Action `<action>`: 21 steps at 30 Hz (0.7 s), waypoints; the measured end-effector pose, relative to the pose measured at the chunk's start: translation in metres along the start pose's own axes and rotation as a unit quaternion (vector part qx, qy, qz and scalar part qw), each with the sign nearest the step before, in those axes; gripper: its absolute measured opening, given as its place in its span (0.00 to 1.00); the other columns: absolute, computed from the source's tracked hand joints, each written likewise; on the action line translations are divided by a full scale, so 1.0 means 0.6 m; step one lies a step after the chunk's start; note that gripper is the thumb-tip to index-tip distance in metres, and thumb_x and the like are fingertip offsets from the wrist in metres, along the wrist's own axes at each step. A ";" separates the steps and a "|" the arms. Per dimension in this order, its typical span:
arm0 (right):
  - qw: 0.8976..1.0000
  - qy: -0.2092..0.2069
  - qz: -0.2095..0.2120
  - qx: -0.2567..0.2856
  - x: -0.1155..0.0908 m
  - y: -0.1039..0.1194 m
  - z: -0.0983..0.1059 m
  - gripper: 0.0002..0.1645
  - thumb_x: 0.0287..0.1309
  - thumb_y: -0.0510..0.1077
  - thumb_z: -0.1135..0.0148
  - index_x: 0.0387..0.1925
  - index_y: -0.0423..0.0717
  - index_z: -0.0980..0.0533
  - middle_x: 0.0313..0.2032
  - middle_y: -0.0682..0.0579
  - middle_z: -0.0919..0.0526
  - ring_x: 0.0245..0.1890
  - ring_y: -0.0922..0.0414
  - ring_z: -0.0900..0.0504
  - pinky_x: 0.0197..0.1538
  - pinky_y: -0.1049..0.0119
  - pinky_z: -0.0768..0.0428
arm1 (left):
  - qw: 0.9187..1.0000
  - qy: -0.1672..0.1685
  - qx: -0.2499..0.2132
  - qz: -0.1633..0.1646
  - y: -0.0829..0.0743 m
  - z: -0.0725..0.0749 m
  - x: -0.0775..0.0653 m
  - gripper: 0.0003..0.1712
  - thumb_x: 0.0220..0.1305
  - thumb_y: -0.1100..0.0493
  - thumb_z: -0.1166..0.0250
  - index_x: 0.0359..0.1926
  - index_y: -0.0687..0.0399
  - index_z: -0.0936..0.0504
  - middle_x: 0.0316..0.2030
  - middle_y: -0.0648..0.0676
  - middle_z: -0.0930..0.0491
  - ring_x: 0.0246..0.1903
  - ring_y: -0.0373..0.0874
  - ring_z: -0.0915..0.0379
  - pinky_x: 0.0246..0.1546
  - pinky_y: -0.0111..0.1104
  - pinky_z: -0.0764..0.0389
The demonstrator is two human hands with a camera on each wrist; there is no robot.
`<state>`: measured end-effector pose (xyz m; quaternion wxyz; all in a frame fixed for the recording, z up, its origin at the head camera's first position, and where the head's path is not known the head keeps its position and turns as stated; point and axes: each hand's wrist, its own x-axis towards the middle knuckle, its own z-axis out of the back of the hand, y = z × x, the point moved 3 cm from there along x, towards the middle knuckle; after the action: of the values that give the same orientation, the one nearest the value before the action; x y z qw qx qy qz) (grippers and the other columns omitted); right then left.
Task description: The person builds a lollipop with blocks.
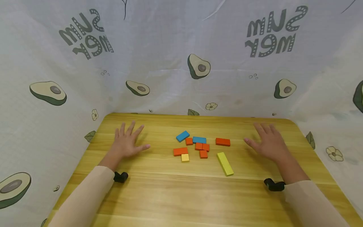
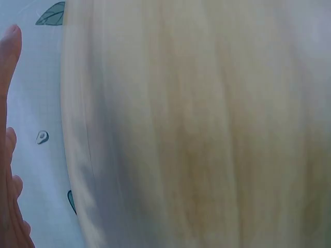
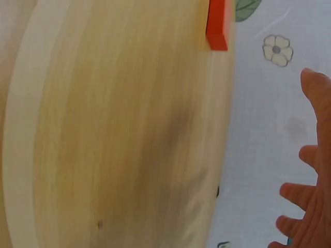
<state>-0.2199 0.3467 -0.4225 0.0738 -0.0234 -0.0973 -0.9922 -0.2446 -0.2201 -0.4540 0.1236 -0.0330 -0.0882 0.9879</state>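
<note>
My left hand is spread with fingers straight at the left side of the table, holding nothing. Over the right side my right hand is also spread and holds nothing; the nearest block to it is a red rectangular block. Between the hands lie two blue blocks, several small orange-red square blocks, an orange-red rectangular block, a small yellow square block and a long yellow-green block. In the right wrist view one red block shows at the top.
The wooden table has a light striped grain. White cloth printed with avocados and lettering hangs behind it and along both sides. A black wrist mount sits at the left cuff, another mount at the right.
</note>
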 end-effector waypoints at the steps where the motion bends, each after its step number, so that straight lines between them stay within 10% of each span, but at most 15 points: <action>1: 1.000 0.005 -0.001 0.011 -0.001 0.005 -0.002 0.58 0.67 0.73 0.47 0.79 0.38 0.50 0.74 0.24 0.47 0.72 0.20 0.52 0.69 0.23 0.52 | 1.000 -0.001 0.000 -0.004 -0.004 -0.001 -0.002 0.58 0.59 0.16 0.48 0.83 0.35 0.52 0.83 0.61 0.63 0.78 0.76 0.74 0.71 0.72 0.65; 13: 0.995 0.074 0.018 0.065 -0.025 0.063 -0.017 0.57 0.62 0.75 0.41 0.81 0.51 0.48 0.68 0.27 0.35 0.67 0.26 0.37 0.61 0.24 0.33 | 0.998 -0.020 -0.019 -0.058 -0.067 -0.016 -0.024 0.56 0.58 0.17 0.44 0.81 0.33 0.46 0.81 0.59 0.52 0.78 0.73 0.59 0.71 0.70 0.51; 21: 0.983 0.146 0.042 0.105 -0.035 0.093 -0.031 0.57 0.55 0.71 0.31 0.77 0.48 0.38 0.55 0.38 0.22 0.50 0.44 0.20 0.49 0.45 0.19 | 0.994 -0.005 -0.048 -0.102 -0.105 -0.029 -0.037 0.53 0.59 0.20 0.41 0.80 0.32 0.42 0.80 0.59 0.48 0.75 0.70 0.49 0.69 0.68 0.43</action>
<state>-0.1915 0.2919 -0.4315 0.1308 0.1258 -0.1884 -0.9652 -0.2065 -0.1626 -0.4584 0.2218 -0.0246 -0.1389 0.9648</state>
